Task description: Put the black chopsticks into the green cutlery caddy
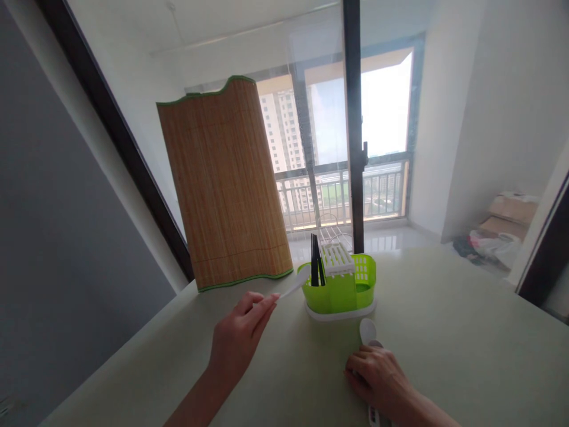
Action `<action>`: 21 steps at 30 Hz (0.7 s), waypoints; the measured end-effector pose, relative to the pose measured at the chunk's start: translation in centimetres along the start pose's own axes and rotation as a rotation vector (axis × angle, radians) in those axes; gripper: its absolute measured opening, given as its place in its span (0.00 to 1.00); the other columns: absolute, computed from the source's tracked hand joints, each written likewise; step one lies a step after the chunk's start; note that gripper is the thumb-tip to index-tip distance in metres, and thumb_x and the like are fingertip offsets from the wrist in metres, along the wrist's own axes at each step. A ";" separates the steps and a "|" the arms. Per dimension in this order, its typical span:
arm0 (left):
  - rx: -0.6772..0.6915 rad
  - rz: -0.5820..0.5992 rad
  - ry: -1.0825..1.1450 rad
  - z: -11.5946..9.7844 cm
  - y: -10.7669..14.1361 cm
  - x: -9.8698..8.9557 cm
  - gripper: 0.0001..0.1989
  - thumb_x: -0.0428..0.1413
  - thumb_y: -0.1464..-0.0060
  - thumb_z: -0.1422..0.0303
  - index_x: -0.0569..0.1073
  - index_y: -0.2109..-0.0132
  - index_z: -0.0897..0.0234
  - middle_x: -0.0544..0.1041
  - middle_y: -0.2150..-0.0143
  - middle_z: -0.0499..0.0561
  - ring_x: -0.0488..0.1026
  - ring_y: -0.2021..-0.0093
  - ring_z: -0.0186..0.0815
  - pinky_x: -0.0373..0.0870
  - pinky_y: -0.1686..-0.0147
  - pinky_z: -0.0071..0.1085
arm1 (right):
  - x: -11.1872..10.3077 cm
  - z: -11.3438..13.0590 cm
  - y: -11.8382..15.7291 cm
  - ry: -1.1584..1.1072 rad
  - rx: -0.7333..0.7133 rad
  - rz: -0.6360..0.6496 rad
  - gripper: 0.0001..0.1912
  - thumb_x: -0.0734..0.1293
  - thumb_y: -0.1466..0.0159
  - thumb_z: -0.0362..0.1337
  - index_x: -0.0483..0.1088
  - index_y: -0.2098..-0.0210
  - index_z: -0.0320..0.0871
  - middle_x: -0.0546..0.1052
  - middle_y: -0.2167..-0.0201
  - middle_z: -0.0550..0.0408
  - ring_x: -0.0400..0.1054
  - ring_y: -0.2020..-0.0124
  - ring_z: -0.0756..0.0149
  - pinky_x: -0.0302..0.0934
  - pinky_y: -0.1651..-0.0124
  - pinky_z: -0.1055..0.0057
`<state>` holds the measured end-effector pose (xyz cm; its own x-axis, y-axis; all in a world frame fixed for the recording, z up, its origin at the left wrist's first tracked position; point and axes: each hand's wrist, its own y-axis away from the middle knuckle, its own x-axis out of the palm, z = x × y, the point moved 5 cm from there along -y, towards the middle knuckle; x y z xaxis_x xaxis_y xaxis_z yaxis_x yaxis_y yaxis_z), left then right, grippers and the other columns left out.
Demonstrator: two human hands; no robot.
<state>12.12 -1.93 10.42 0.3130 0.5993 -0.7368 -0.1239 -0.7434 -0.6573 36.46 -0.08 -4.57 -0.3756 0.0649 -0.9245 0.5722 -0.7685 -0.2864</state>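
My left hand (243,325) pinches the handle of a white spoon (299,282), whose bowl is at the left rim of a green basket (342,299). Black chopsticks (315,261) stand in the basket's left part, and a white slatted rack (338,259) sits over its middle. My right hand (377,370) is closed over white spoons lying on the table in front of the basket. The bowl of one spoon (367,331) shows beyond my fingers, and a handle end (374,416) sticks out below the hand.
The pale table (284,379) spans the lower view. A bamboo mat (226,184) with green edging stands upright behind my left hand, by the glass. A dark window frame (354,118) rises behind the basket. Cardboard boxes (511,210) and bags lie beyond the glass at right.
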 end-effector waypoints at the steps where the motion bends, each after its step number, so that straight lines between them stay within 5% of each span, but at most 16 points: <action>1: 0.010 -0.008 -0.018 0.1 -0.8 -0.4 0.19 0.44 0.38 0.56 0.76 0.50 0.50 0.76 0.61 0.50 0.73 0.66 0.33 0.67 0.66 0.25 | 0.0 0.0 0.0 -0.001 0.000 -0.002 0.09 0.61 0.36 0.34 0.69 0.72 0.45 0.76 0.73 0.57 0.69 0.68 0.64 0.52 0.64 0.69; 8: -0.034 0.044 0.042 0.1 -4.1 0.7 0.19 0.44 0.38 0.56 0.77 0.55 0.55 0.74 0.65 0.48 0.72 0.66 0.34 0.65 0.66 0.27 | 0.4 -0.2 0.2 0.000 -0.006 -0.030 0.08 0.62 0.37 0.34 0.68 0.73 0.45 0.76 0.73 0.57 0.69 0.68 0.64 0.51 0.64 0.69; 13: -0.423 0.103 0.652 0.2 -4.6 3.1 0.27 0.43 0.42 0.46 0.73 0.69 0.63 0.62 0.79 0.44 0.61 0.79 0.29 0.57 0.80 0.25 | 0.5 -0.2 0.2 -0.009 -0.018 -0.045 0.08 0.62 0.38 0.34 0.68 0.74 0.45 0.76 0.74 0.57 0.69 0.70 0.64 0.52 0.65 0.69; 16: -0.565 0.182 0.993 -1.8 -4.0 4.4 0.25 0.50 0.47 0.44 0.68 0.70 0.63 0.56 0.80 0.40 0.53 0.81 0.26 0.52 0.83 0.23 | -0.1 0.0 0.2 -0.088 -0.030 -0.089 0.08 0.61 0.37 0.34 0.70 0.71 0.46 0.76 0.73 0.57 0.69 0.69 0.64 0.53 0.65 0.69; 21: -0.447 0.426 1.179 -7.2 -0.2 7.5 0.22 0.52 0.47 0.47 0.66 0.71 0.63 0.64 0.75 0.44 0.62 0.77 0.28 0.66 0.74 0.27 | -2.3 0.1 0.4 -0.449 0.012 -0.278 0.14 0.62 0.34 0.43 0.69 0.52 0.45 0.74 0.74 0.59 0.66 0.75 0.68 0.56 0.68 0.72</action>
